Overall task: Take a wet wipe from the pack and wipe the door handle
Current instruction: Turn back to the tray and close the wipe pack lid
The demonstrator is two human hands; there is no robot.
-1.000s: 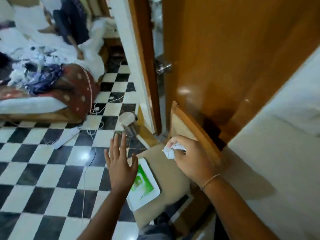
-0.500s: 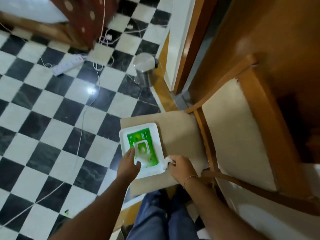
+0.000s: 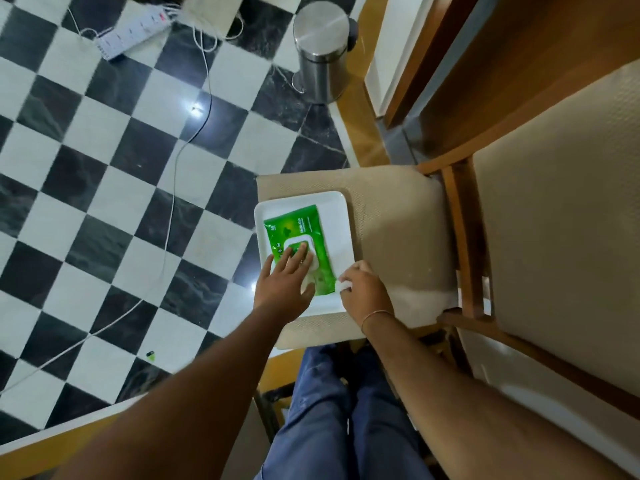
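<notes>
A green pack of wet wipes [image 3: 299, 226] lies in a white tray [image 3: 341, 230] on the beige seat of a wooden chair [image 3: 398, 216]. My left hand [image 3: 285, 284] rests flat on the pack, its fingers spread over the white lid flap. My right hand [image 3: 363, 292] sits at the tray's near right corner, closed around a crumpled white wet wipe [image 3: 342, 285] that peeks out by the thumb. The door handle is out of view; only the lower part of the brown door [image 3: 502, 57] shows at the upper right.
A steel pedal bin [image 3: 320, 53] stands on the black-and-white tiled floor beside the door frame. A white power strip [image 3: 133, 31] and loose cables [image 3: 173, 188] lie on the floor to the left. My legs in blue jeans [image 3: 332, 410] are below the chair.
The view tilted down from the door to the chair seat. My left hand dropped onto the pack's lid. My right hand, still holding the wipe, came down to the tray's corner.
</notes>
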